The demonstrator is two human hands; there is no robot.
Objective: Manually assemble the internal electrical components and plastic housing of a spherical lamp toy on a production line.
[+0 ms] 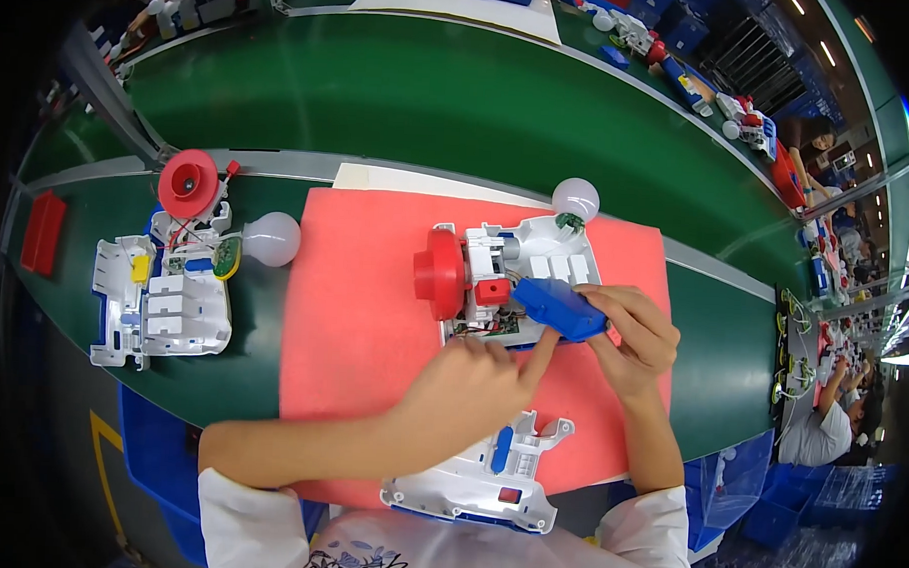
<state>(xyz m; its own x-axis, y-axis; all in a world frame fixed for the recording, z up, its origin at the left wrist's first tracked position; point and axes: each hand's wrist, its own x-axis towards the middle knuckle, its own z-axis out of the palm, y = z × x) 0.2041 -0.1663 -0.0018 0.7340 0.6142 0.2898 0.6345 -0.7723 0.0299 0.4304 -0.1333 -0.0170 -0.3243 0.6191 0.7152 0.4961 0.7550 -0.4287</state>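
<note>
two red discs [440, 273], two white bulbs [576, 198]

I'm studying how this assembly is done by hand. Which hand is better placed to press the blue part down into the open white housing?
Probably the right hand: it already grips the blue part over the white housing. The left hand only touches it with one fingertip.

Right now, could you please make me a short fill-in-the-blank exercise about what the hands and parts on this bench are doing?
1. The right hand holds a ____ plastic block.
2. The open toy lies on a ____ mat.
3. The left hand points one ____ toward the block.
4. A white cover lies ____ to the person than the toy.

Missing words: blue; pink; finger; nearer
</note>
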